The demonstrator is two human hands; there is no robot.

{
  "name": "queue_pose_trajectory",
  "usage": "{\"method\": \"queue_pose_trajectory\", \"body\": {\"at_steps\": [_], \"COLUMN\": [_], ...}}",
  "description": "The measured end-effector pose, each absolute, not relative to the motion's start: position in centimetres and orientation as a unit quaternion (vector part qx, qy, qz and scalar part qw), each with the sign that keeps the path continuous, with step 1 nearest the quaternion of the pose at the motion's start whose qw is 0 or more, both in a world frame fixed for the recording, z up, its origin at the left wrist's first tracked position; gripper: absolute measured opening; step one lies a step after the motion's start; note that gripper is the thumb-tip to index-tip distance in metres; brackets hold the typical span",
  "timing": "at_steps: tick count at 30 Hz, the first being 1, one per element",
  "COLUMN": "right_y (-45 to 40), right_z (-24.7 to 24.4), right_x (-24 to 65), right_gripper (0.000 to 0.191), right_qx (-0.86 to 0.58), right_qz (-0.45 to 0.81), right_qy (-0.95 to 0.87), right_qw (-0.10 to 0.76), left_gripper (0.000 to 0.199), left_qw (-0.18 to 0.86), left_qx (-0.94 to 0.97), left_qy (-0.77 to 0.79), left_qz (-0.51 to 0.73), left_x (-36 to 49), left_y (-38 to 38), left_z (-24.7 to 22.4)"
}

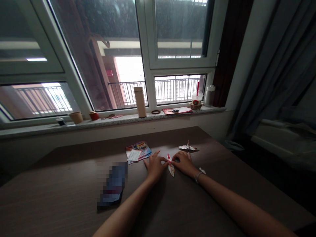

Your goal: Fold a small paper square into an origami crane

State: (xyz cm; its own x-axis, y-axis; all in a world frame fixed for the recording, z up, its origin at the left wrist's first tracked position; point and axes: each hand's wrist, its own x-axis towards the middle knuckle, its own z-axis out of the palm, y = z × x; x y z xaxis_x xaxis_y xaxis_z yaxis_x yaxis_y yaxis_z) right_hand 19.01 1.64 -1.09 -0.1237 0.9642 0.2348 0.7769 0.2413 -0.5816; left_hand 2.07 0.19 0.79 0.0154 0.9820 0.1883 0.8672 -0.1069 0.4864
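Note:
A folded paper crane (171, 169), white with red and yellow print, is held between my two hands just over the dark brown table (212, 197). My left hand (156, 167) pinches it from the left with thumb and index finger, the other fingers spread. From the right, my right hand (184, 162) pinches its other side, fingers curled. A second paper crane (188, 147) with similar print rests on the table just beyond my right hand. The fingertips partly cover the middle of the held crane.
Printed cards and papers (138, 152) lie beyond my left hand. A pixelated dark blue object (113, 186) lies to the left. By my right wrist is a small white scrap (202, 170). Along the windowsill (118, 121) stand a beige flask (140, 102), cups, scissors (175, 111) and papers.

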Motion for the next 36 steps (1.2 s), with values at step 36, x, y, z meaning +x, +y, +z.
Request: {"method": "queue_pose_trajectory", "body": {"at_steps": [36], "right_y": [1.74], "right_z": [-1.58], "right_x": [19.30], "right_gripper": [0.020], "right_qx": [-0.580], "right_qz": [0.147], "right_qy": [-0.747], "right_qw": [0.289], "left_gripper": [0.030], "left_qw": [0.101], "left_qx": [0.719], "left_qy": [0.656], "left_qz": [0.208], "left_x": [1.62], "left_y": [0.34], "left_z": [0.30]}}
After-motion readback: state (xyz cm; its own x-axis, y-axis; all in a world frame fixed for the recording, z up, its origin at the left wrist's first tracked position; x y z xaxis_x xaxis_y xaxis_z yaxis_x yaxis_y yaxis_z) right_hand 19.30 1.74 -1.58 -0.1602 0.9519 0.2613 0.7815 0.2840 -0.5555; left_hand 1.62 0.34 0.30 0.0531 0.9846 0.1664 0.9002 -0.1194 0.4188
